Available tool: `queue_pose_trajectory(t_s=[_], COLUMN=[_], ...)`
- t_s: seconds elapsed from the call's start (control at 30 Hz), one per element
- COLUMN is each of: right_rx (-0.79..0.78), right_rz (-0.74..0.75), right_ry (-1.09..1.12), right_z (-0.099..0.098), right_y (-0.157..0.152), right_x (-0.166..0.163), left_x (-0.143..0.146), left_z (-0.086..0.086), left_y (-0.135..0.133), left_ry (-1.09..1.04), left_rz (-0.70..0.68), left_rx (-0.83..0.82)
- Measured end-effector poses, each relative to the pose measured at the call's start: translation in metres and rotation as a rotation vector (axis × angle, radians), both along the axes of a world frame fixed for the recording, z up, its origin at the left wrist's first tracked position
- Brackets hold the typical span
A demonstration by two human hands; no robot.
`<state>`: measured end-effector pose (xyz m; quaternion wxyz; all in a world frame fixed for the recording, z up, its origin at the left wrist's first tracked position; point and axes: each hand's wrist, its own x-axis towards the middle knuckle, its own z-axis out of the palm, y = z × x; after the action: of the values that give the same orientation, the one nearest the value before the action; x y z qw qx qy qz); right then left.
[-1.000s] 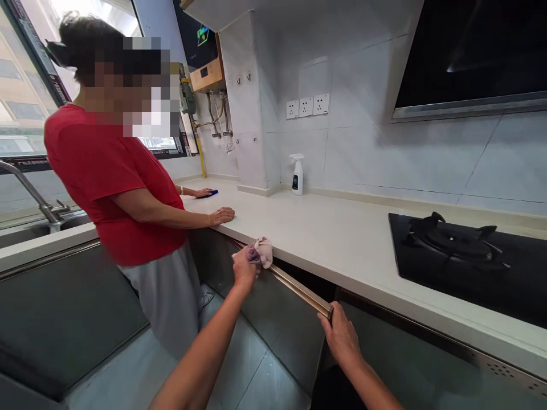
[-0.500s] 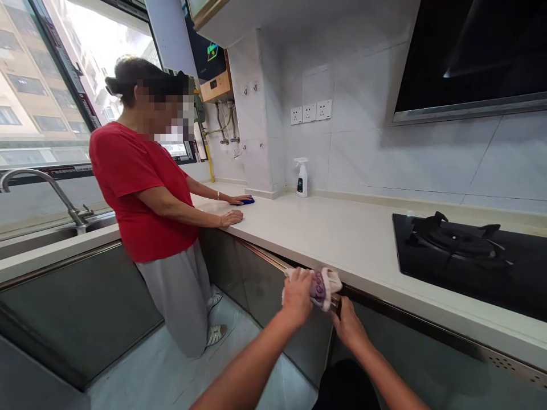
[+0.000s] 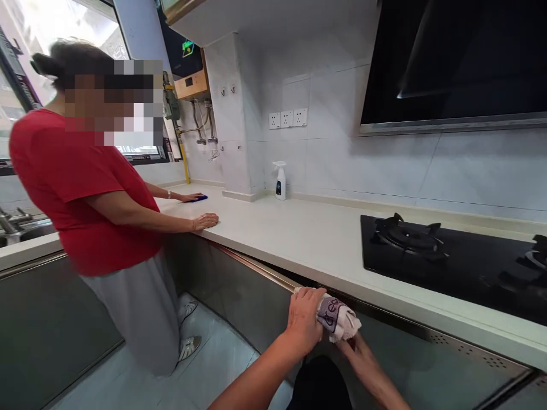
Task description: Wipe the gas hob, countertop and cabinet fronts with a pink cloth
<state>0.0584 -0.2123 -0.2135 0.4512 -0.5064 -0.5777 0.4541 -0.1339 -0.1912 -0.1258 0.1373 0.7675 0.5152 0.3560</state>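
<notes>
My left hand is closed over a white and purple cloth, pressing it around the top edge of a cabinet door. The door stands partly ajar beneath the countertop, with a bronze-coloured metal trim along its top. Just below the cloth's hanging end, my right hand grips the door's near side edge. The cloth and the door hide part of its fingers. Lettering shows on the cloth's purple band.
At left a person in a red shirt leans on the white countertop, one hand on a blue cloth. A spray bottle stands by the wall. A black gas stove lies at right, under a range hood.
My view has turned right and come closer. The door stands further out from the counter. The cloth now covers the door's near corner, and my right hand sits lower, under it.
</notes>
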Motion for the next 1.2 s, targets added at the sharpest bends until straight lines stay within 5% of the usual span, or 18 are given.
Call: queue_pose_trajectory(t_s=[0.13,0.3,0.47,0.73,0.9,1.03,1.2], right_rx=[0.028,0.174,0.171,-0.015,0.084,0.204,0.28], right_rz=[-0.001,-0.189,-0.12,-0.051,-0.184,-0.204,-0.046], right_ry=[0.079,0.022,0.142,0.283,0.403,0.449,-0.111], right_z=[0.052,0.118,0.137,0.111,0.166,0.209,0.197], right_y=[-0.003,0.005,0.005,0.0,0.033,0.078,0.121], right_x=[-0.01,0.004,0.01,0.001,-0.01,-0.022,-0.023], left_x=[0.005,0.011,0.019,0.018,0.023,-0.005,-0.066], left_z=[0.024,0.061,0.074,0.073,0.099,0.129,0.127], left_y=[0.002,0.018,0.019,0.013,0.065,0.121,0.145], left_ry=[-0.275,-0.754,-1.07,-1.162,-0.907,-0.76,-0.587], left_rz=[0.008,-0.303,-0.326,-0.264,-0.161,0.014,0.301], left_rx=[-0.106,-0.499,-0.723,-0.596,-0.491,-0.395,-0.11])
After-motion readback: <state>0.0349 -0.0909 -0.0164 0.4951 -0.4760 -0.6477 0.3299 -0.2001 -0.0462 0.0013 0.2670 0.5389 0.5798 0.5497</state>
